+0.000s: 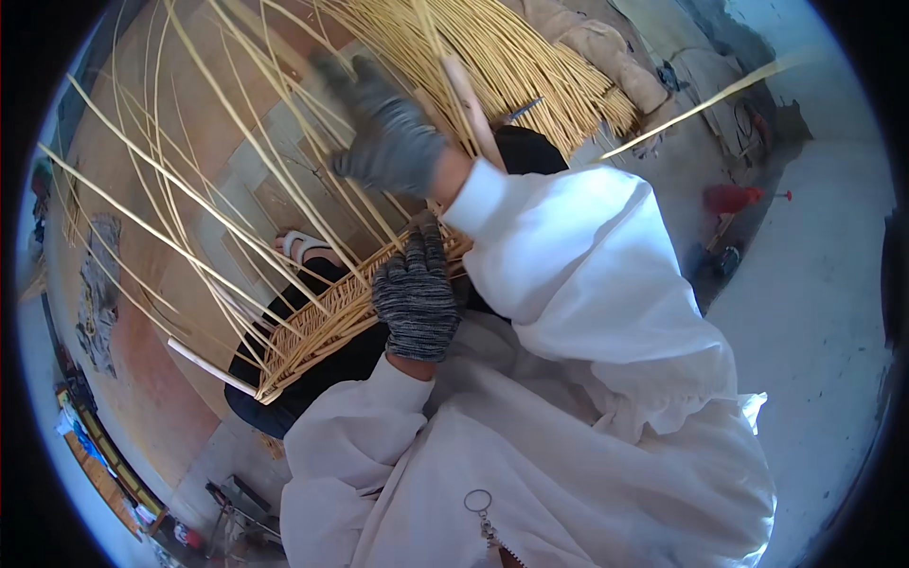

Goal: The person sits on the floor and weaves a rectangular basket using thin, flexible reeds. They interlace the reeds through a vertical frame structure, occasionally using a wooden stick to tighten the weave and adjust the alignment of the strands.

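A partly woven wicker basket piece (317, 322) lies across my lap, with long pale rods standing up from it toward the upper left. My left hand (417, 298), in a grey striped knit glove, is closed over the weave near its right end. Above it, my right hand (388, 133), in a matching glove, is raised among the upright rods (284, 175). Its fingers look spread, though motion blurs the tips, and I see nothing held in it. A thicker peeled stick (472, 109) stands beside my right wrist, and another pale stick (210, 367) juts from the weave's left corner.
A large bundle of yellowish rods (511, 66) lies at the top. One long loose rod (696, 118) slants at the upper right. A red object (731, 198) sits on the right. Grey cloth (98, 293) lies on the floor at left, near a low wooden shelf (102, 473).
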`<act>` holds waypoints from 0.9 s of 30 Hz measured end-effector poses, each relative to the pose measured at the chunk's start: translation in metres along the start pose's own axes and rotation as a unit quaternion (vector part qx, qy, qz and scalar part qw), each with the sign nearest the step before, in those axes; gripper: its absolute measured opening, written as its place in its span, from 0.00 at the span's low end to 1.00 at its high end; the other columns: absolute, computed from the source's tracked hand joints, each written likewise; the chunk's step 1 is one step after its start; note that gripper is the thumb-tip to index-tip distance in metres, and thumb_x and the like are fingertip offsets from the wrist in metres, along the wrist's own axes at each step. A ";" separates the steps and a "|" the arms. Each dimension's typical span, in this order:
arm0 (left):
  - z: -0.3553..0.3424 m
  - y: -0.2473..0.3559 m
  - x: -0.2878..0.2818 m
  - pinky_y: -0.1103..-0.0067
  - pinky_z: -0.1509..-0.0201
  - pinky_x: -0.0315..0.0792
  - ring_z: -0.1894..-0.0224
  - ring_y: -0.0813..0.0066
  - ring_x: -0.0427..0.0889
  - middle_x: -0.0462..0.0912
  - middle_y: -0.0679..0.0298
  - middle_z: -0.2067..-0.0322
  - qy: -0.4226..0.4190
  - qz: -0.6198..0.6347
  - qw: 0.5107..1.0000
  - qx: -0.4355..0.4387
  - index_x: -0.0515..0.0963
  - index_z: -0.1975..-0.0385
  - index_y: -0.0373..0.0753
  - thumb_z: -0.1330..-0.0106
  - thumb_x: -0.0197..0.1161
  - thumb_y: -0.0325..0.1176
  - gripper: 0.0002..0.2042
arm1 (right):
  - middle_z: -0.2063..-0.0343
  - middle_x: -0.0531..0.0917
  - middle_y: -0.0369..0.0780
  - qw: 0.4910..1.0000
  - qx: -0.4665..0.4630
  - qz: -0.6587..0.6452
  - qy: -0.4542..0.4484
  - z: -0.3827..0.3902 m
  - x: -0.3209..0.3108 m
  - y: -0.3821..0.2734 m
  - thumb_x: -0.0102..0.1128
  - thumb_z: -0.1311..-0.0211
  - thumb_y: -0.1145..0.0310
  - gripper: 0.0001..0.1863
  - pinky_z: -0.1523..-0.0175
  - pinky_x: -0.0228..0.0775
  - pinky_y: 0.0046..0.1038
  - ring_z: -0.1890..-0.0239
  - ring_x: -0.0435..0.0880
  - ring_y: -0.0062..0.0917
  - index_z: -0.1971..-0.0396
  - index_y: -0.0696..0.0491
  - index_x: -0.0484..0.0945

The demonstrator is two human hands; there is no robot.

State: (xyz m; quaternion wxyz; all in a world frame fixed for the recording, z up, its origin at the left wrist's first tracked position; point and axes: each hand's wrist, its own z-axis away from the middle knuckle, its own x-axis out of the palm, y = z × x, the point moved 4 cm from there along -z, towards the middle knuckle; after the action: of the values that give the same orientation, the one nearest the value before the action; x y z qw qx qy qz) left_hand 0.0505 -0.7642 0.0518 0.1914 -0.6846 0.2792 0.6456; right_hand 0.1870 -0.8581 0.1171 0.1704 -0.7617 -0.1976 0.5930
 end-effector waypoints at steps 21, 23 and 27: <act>-0.094 -0.025 -0.045 0.66 0.30 0.34 0.32 0.68 0.49 0.54 0.62 0.35 -0.142 -0.241 0.960 0.011 0.60 0.39 0.41 0.34 0.38 0.56 0.30 | 0.82 0.70 0.37 0.742 0.161 -0.598 0.257 0.176 -0.108 0.095 0.43 0.33 0.72 0.05 0.72 0.72 0.25 0.82 0.69 0.22 0.64 0.57 0.67; -0.084 -0.039 -0.047 0.63 0.30 0.33 0.32 0.69 0.50 0.54 0.62 0.35 -0.163 -0.243 0.956 -0.010 0.59 0.38 0.40 0.33 0.37 0.55 0.30 | 0.82 0.70 0.37 0.793 0.071 -0.567 0.212 0.169 -0.126 0.048 0.42 0.33 0.73 0.05 0.72 0.72 0.23 0.82 0.70 0.21 0.65 0.57 0.68; -0.101 -0.033 -0.031 0.56 0.32 0.31 0.33 0.71 0.52 0.56 0.63 0.35 -0.284 -0.229 0.930 0.042 0.60 0.39 0.42 0.32 0.34 0.54 0.29 | 0.80 0.74 0.38 0.857 0.058 -0.467 0.209 0.173 -0.136 0.031 0.41 0.34 0.74 0.07 0.72 0.72 0.23 0.79 0.74 0.22 0.66 0.59 0.70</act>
State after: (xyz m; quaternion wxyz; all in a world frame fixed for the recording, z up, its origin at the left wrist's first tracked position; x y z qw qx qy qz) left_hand 0.1498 -0.7975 0.0888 0.4340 -0.5093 0.0759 0.7393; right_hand -0.0081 -0.9488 0.1747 0.5084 -0.6747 -0.4556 0.2806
